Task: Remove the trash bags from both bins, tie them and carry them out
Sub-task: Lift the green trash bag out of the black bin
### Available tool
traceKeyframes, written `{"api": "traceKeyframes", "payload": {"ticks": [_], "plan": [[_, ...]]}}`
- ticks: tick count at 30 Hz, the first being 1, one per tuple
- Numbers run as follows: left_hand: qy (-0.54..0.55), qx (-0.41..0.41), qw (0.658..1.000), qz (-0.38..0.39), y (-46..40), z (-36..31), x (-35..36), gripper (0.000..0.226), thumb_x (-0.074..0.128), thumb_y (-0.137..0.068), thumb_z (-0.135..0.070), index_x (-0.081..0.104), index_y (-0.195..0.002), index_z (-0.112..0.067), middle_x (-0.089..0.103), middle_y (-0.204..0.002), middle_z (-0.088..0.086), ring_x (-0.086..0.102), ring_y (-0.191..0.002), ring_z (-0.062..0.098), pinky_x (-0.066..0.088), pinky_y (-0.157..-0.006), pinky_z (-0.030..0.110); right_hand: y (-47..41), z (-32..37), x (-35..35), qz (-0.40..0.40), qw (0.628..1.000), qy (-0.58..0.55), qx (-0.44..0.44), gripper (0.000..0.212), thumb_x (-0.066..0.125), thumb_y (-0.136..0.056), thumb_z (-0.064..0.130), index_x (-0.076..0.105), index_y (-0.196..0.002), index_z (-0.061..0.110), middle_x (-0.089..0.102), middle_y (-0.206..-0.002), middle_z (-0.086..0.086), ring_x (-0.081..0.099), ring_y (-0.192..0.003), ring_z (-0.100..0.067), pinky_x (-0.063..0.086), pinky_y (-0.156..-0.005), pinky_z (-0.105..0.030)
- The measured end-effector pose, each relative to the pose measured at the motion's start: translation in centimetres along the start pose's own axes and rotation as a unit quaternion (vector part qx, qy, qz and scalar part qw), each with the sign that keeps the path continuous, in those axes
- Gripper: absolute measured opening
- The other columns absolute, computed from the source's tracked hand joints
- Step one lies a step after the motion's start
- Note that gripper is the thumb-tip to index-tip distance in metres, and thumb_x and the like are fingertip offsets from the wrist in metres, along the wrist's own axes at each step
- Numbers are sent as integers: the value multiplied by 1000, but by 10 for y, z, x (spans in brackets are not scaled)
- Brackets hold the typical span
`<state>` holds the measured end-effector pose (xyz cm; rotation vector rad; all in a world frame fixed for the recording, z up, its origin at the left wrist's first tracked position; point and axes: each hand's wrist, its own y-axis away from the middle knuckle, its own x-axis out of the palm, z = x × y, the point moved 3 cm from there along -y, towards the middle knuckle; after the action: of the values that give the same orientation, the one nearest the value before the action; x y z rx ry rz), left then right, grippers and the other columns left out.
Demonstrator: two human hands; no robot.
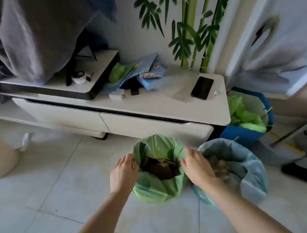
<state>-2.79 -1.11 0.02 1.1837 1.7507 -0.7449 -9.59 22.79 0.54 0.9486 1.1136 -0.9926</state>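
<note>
Our left hand (123,171) and right hand (196,165) rest spread, fingers loose, on opposite rims of the green bag (157,189), gripping nothing. Thin crinkled plastic lines its round bin on the tiled floor (55,180); the blue bag (252,175) stands just beside.

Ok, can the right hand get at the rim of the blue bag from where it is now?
Probably yes. The right hand rests at the green bag, right beside the blue bag, whose near rim lies open with nothing covering it. A short sideways move should do.
</note>
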Motion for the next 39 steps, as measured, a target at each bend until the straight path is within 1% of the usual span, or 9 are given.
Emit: {"api": "traceKeyframes", "payload": {"ticks": [5,9,14,20,26,29,32,37,39], "plan": [[59,-107,992,-8,10,27,35,41,61,-83,-25,47,-120,-17,54,-117,3,54,-104,25,50,-73,38,-6,6,40,49,995,-63,59,72,45,-96,33,10,-148,-4,35,-147,-23,46,-128,-37,47,-99,-40],[143,-217,964,46,20,40,57,55,61,-82,-27,37,-130,-13,41,-131,10,50,-113,32,49,-88,47,-4,5,53,76,981,-125,130,77,47,-95,28,2,-148,-5,25,-152,-23,34,-137,-39,39,-106,-44],[155,-261,948,100,29,49,72,60,57,-85,-27,34,-139,-9,44,-130,16,51,-112,35,48,-93,47,3,14,46,106,978,-112,141,71,42,-99,19,-3,-147,-10,6,-159,-22,15,-146,-33,27,-113,-33],[314,-433,836,121,32,63,81,44,37,-96,-38,32,-131,-11,57,-107,19,63,-86,34,59,-75,47,-3,12,65,123,957,-160,210,78,52,-92,7,0,-148,-7,19,-156,-20,33,-140,-31,38,-103,-30],[436,-423,783,137,18,64,86,40,32,-102,-34,44,-128,-6,62,-108,18,64,-93,32,56,-69,42,-22,2,80,83,927,-269,249,62,54,-81,4,33,-139,8,51,-131,-18,50,-120,-37,51,-90,-38],[500,-429,738,146,12,65,85,43,39,-101,-35,47,-127,-2,63,-106,17,64,-94,33,54,-75,46,-26,1,84,92,905,-327,256,65,46,-89,14,18,-148,20,45,-138,-17,49,-120,-35,49,-92,-40],[545,-437,696,163,7,68,82,49,47,-97,-39,48,-123,2,62,-104,16,62,-93,34,52,-80,50,-20,2,97,138,837,-438,297,67,43,-94,33,8,-149,22,35,-149,-11,46,-125,-33,44,-99,-43],[587,-443,646,203,4,78,81,55,45,-93,-54,47,-123,-9,57,-121,16,60,-105,36,53,-85,53,-8,8,118,178,650,-625,394,61,58,-86,46,31,-135,22,50,-133,-8,58,-110,-35,53,-85,-49],[584,-444,651,196,7,81,79,53,46,-94,-52,52,-121,-8,58,-122,16,59,-107,35,53,-84,50,-5,9,119,183,606,-667,393,57,67,-81,44,44,-127,19,58,-124,-11,63,-102,-36,56,-75,-46]]}}
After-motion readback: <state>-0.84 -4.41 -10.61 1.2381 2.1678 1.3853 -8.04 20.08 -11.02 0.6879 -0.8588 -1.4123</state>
